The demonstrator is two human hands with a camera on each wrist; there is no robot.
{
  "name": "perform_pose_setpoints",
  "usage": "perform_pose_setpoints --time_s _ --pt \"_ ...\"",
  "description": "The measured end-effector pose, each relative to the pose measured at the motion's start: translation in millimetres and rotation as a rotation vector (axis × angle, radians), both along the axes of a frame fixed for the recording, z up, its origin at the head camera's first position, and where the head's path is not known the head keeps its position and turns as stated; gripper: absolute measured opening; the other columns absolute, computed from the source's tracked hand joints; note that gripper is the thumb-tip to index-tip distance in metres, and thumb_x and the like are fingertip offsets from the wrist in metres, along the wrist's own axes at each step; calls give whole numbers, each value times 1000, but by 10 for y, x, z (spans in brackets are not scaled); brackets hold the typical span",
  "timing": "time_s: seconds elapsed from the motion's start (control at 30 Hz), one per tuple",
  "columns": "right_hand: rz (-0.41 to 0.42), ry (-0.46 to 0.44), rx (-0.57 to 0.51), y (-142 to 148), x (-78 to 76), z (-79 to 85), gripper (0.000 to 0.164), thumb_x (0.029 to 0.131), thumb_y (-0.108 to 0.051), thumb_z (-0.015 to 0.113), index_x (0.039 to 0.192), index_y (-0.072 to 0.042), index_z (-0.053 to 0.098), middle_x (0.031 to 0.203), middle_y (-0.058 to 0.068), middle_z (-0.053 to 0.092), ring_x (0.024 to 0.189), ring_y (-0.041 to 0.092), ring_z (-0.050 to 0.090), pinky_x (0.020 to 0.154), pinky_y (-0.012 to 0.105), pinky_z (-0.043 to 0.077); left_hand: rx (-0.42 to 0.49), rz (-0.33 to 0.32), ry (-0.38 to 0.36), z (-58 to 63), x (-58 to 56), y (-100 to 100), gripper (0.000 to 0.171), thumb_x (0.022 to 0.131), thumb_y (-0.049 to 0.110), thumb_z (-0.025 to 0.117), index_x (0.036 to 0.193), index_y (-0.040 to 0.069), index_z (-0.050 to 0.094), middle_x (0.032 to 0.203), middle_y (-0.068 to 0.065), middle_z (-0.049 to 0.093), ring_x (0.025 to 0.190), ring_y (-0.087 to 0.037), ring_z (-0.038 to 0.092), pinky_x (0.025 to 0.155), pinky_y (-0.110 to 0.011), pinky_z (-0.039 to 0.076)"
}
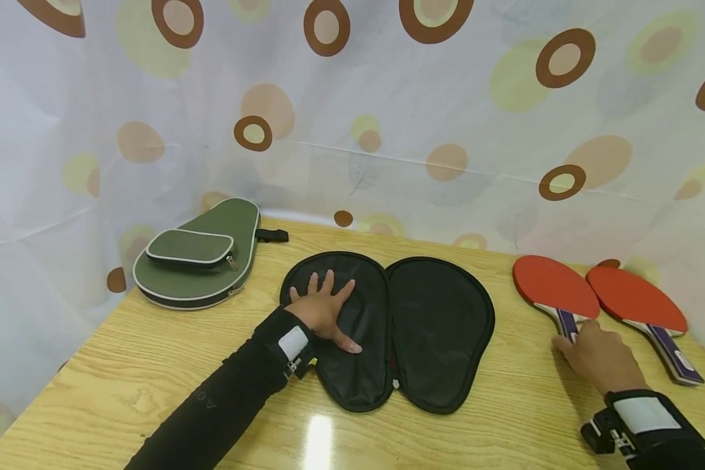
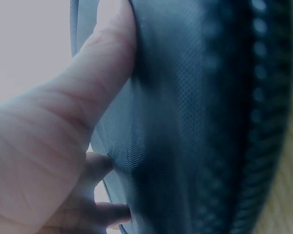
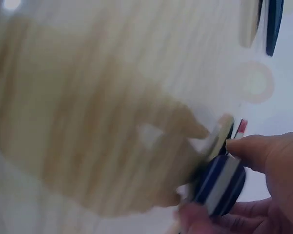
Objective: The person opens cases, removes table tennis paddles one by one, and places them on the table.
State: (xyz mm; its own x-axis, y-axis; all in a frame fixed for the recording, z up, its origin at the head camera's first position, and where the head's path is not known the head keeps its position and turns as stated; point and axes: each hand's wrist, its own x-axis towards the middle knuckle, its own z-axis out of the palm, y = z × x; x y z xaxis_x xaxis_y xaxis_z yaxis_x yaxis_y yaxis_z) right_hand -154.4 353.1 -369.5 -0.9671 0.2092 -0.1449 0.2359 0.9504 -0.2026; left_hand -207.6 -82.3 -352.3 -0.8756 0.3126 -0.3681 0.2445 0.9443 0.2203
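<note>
My left hand (image 1: 319, 309) lies with fingers spread on the left half of an unzipped black paddle case (image 1: 440, 320), opened flat like a book. In the left wrist view the thumb (image 2: 110, 53) touches the case's dark fabric (image 2: 156, 122), beside the zipper teeth. To the right, my right hand (image 1: 605, 358) grips the handle of a red table tennis paddle (image 1: 555, 284). The right wrist view shows thumb and fingers around the striped butt of that handle (image 3: 219, 185). A second red paddle (image 1: 637, 297) lies just right of it.
A green paddle case (image 1: 196, 281) with white piping and a small front pouch (image 1: 190, 248) sits at the back left of the wooden table (image 1: 170, 352). Behind the table hangs a white curtain (image 1: 388, 85) with brown and yellow circles.
</note>
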Motion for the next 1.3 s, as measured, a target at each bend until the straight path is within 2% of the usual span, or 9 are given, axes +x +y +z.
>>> perform_pose_setpoints --time_s 0.13,0.27,0.43,0.53,0.67,0.8,0.9,1.1,1.3 --pt "-43 15 41 -87 52 73 60 100 -37 56 92 20 40 59 10 41 53 29 53 48 36 39 5 0 0 -5 -2 -2 122 71 60 85 164 29 12 169 -13 -2 153 -41 -4 116 -68 9" --pt "-26 167 116 -272 129 155 55 98 -31 62 85 18 40 58 18 46 49 35 54 44 43 43 3 0 0 -7 -8 -3 122 71 60 85 164 30 12 169 -13 -2 153 -41 -4 116 -69 9" --pt "142 400 109 -616 158 145 50 91 -24 73 88 18 46 73 30 50 54 39 53 45 48 45 1 1 2 -6 -14 -12 122 71 60 85 164 30 11 169 -13 -2 153 -40 -5 116 -68 8" --pt "257 452 64 -855 146 109 61 88 -28 77 112 22 52 97 40 54 76 50 58 62 59 51 2 1 2 -6 -16 -11 122 71 60 85 164 30 11 169 -13 -3 153 -40 -5 116 -68 8" --pt "330 374 -46 -1192 165 106 81 89 -43 75 138 14 45 127 41 47 110 59 51 86 71 43 1 1 -2 -7 -12 -4 122 71 60 84 164 30 11 169 -13 -3 154 -40 -5 117 -68 8" --pt "432 292 -136 -1436 215 66 92 86 -53 76 149 2 39 143 37 38 125 61 42 94 76 34 4 4 -6 -1 -1 1 121 72 60 84 164 30 11 169 -13 -3 153 -40 -6 116 -68 8" --pt "486 250 -155 -1533 251 11 95 84 -56 76 152 -3 38 149 36 35 131 61 38 98 78 31 10 5 -8 5 6 6 122 71 60 84 164 31 10 169 -12 -4 153 -40 -6 116 -69 9" --pt "521 168 -150 -1580 287 -97 94 83 -59 75 152 -5 41 152 33 34 137 59 31 100 78 27 7 -1 -6 8 8 10 122 72 61 84 164 30 10 169 -13 -4 153 -40 -6 116 -69 9" --pt "581 78 -154 -1569 275 -118 97 81 -62 75 153 -6 41 155 34 30 139 63 25 103 78 22 3 -5 1 -3 -1 -12 121 72 60 84 164 29 11 169 -14 -3 153 -41 -5 116 -68 8"
